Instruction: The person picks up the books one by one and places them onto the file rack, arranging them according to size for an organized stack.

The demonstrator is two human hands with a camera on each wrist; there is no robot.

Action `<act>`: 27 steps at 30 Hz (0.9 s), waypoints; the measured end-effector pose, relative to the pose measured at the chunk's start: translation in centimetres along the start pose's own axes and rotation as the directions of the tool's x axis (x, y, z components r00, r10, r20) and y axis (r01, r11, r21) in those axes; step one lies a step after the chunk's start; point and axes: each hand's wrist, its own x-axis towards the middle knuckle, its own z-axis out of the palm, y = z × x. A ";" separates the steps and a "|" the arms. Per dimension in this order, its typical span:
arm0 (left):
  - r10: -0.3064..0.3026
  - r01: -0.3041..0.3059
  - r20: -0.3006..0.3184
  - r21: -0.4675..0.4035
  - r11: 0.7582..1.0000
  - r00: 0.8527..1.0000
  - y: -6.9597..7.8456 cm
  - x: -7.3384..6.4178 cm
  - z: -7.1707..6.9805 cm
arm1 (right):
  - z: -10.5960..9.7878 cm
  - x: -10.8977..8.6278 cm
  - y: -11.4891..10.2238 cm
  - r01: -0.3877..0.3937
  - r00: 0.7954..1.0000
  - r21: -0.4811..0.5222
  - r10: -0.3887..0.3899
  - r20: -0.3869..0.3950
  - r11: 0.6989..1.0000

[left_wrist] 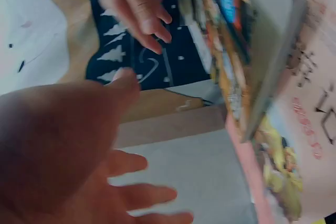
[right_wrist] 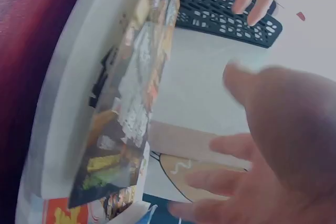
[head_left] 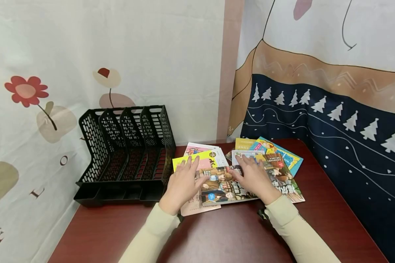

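Several thin illustrated books lie in an overlapping heap on the table. On top in the middle is a brown picture-covered book, partly over a peach book. My left hand is over the heap's left side, fingers spread, beside a yellow-and-pink book. My right hand is over the right side, near a green-and-brown book. In the wrist views, the left hand and right hand have extended fingers and appear apart from the covers. Neither holds anything.
A black mesh file rack with several upright dividers stands left of the books. Behind the heap's right side lie a blue-and-yellow book and a yellow one. Patterned cloth hangs along the dark red table's right side.
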 end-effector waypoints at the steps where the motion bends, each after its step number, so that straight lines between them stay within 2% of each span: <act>1: 0.011 -0.010 -0.023 0.014 1.000 1.000 -0.1 0.2 0.2 | -0.2 0.0 0.1 0.010 0.999 0.013 -0.010 -0.031 1.000; 3: 0.050 -0.045 -0.081 0.054 0.997 0.995 -0.2 0.6 0.6 | -0.4 0.0 0.5 0.024 0.996 0.034 -0.021 -0.085 0.999; 6: 0.107 -0.093 -0.156 0.099 0.991 0.982 -0.5 1.2 1.0 | -0.8 0.1 1.2 0.021 0.993 0.048 -0.015 -0.121 0.999; 8: 0.126 -0.108 -0.175 0.112 0.988 0.976 -0.6 1.5 1.1 | -1.2 0.1 1.6 0.000 0.992 0.051 0.007 -0.124 0.999; 10: 0.123 -0.105 -0.173 0.109 0.988 0.977 -0.6 1.9 1.2 | -1.7 0.3 2.0 -0.012 0.993 0.045 0.017 -0.118 0.999; 13: 0.073 -0.064 -0.136 0.064 0.996 0.988 -0.6 2.4 1.4 | -2.3 0.4 2.5 -0.061 0.996 0.042 0.063 -0.065 0.997; 16: -0.016 0.016 -0.071 -0.009 1.000 0.997 -0.7 2.6 1.8 | -2.5 0.4 3.0 -0.122 0.992 0.030 0.121 0.023 0.992; 20: -0.121 0.122 0.015 -0.102 0.987 0.993 -0.7 2.5 2.5 | -2.1 0.3 3.3 -0.176 0.979 0.016 0.174 0.109 0.984; 23: -0.146 0.151 0.051 -0.137 0.979 0.988 -0.7 2.5 2.8 | -1.7 0.3 3.2 -0.189 0.972 0.005 0.186 0.143 0.982; 27: -0.126 0.135 0.065 -0.146 0.980 0.990 -0.3 2.4 3.2 | -1.4 0.3 2.9 -0.210 0.962 -0.017 0.210 0.177 0.977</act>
